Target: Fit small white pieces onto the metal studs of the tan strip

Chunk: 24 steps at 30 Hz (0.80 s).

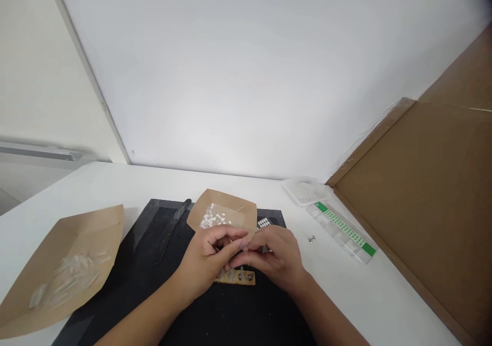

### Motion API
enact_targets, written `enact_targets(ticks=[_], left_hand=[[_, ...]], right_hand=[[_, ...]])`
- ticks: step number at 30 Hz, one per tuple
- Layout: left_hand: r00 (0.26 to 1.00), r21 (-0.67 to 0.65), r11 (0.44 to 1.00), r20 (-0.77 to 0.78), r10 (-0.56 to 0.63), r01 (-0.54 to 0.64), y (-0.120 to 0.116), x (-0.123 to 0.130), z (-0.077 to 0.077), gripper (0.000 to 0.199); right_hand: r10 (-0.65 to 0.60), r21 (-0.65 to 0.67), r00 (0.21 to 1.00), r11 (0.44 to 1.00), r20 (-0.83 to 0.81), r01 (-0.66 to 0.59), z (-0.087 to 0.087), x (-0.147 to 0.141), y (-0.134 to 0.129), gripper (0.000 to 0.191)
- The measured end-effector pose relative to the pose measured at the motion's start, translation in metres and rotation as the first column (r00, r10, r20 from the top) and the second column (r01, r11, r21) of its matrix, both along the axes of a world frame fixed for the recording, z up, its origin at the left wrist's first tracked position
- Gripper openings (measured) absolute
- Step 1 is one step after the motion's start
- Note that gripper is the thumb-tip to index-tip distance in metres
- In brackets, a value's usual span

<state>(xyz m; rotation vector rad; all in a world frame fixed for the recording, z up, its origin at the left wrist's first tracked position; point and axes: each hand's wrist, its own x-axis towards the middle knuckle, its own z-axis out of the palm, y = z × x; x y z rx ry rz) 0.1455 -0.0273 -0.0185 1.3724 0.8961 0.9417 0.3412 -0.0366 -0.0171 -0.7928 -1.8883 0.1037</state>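
Note:
My left hand (207, 253) and my right hand (274, 253) meet fingertip to fingertip above a black mat (230, 320). Both are closed in a pinch; whatever they hold is too small and too hidden to make out. Just below them lies a narrow tan strip (248, 282) carrying small round metal pieces and upright clear nail tips (231, 275). The left hand covers part of it. Behind the hands, a brown paper tray (230, 200) holds many small white pieces (209, 218). A sheet with white oval tabs (263, 223) shows partly beyond the right hand.
On the left, a larger brown paper tray (88, 223) contains clear nail tips (77, 271). A dark nail file (172, 230) lies on the mat. To the right are a small metal piece (311, 239), a green-labelled clear case (342, 231), a clear container (305, 191) and a brown panel (418, 197).

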Motion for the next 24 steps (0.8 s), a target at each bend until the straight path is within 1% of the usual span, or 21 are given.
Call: enact_targets(ticks=[3, 6, 9, 11, 12, 15, 17, 21, 24], left_hand=[[1.0, -0.108, 0.994, 0.016, -0.018, 0.02, -0.002, 0.002, -0.001, 0.048], [0.997, -0.174, 0.981, 0.026, -0.076, 0.08, -0.001, 0.001, 0.003, 0.049], [0.992, -0.215, 0.969, 0.058, -0.114, 0.124, 0.0, 0.001, 0.005, 0.049], [0.99, -0.228, 0.965, 0.075, -0.118, 0.132, 0.001, 0.002, 0.004, 0.048], [0.99, -0.231, 0.964, 0.077, -0.119, 0.134, 0.001, 0.003, 0.003, 0.048], [0.99, -0.231, 0.963, 0.072, -0.125, 0.139, 0.001, 0.005, 0.0, 0.047], [0.989, -0.225, 0.963, 0.071, -0.133, 0.145, 0.0, 0.005, 0.0, 0.046], [0.985, -0.221, 0.961, 0.081, -0.153, 0.167, -0.001, 0.005, -0.001, 0.047], [0.983, -0.227, 0.958, 0.086, -0.159, 0.175, -0.002, 0.006, -0.001, 0.047]], right_hand=[[-0.003, -0.046, 1.0, 0.999, 0.008, 0.004, -0.002, 0.002, -0.002, 0.04], [-0.004, -0.151, 1.0, 0.989, 0.004, 0.004, -0.003, 0.005, -0.004, 0.045], [0.038, -0.319, 0.999, 0.947, -0.034, -0.047, -0.003, 0.011, -0.009, 0.049], [0.063, -0.395, 0.996, 0.915, -0.062, -0.082, -0.005, 0.015, -0.013, 0.052], [0.067, -0.417, 0.995, 0.904, -0.072, -0.091, -0.006, 0.017, -0.014, 0.05], [0.071, -0.448, 0.994, 0.888, -0.088, -0.104, -0.008, 0.021, -0.018, 0.037], [0.085, -0.447, 0.992, 0.887, -0.093, -0.118, -0.009, 0.022, -0.019, 0.035], [0.123, -0.379, 0.987, 0.913, -0.101, -0.152, -0.006, 0.022, -0.018, 0.037], [0.137, -0.38, 0.986, 0.91, -0.097, -0.164, -0.003, 0.023, -0.018, 0.041]])
